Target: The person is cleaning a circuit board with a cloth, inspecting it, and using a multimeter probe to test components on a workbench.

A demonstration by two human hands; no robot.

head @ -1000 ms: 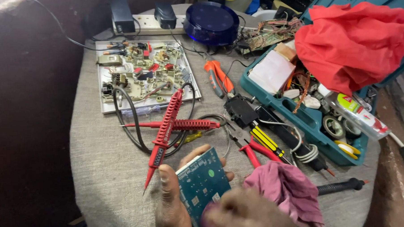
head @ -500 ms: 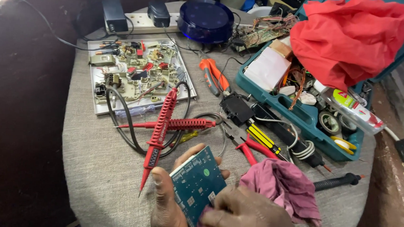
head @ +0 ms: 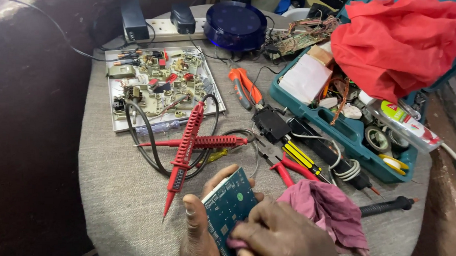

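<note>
My left hand (head: 198, 230) grips a small dark teal circuit board (head: 229, 203) at the near edge of the table, thumb on its left side and fingers behind it. My right hand (head: 282, 234) presses a fold of the mauve cloth (head: 327, 210) against the board's lower face. The rest of that cloth trails off to the right on the table. Two red test probes (head: 188, 144) lie crossed just beyond the board, their black leads looping around them.
A larger populated circuit board on a white plate (head: 161, 87) lies far left. An open teal toolbox (head: 349, 129) with a red cloth (head: 402, 41) sits right. Red-handled pliers (head: 285, 164), orange cutters (head: 244, 87), a soldering iron (head: 387, 205), a blue dome (head: 234, 24) and a power strip (head: 156, 29) surround them.
The view has shifted slightly, so everything sits a little higher and to the left. My right hand has slid a bit over the board with the cloth. The board stays in my left hand.
</note>
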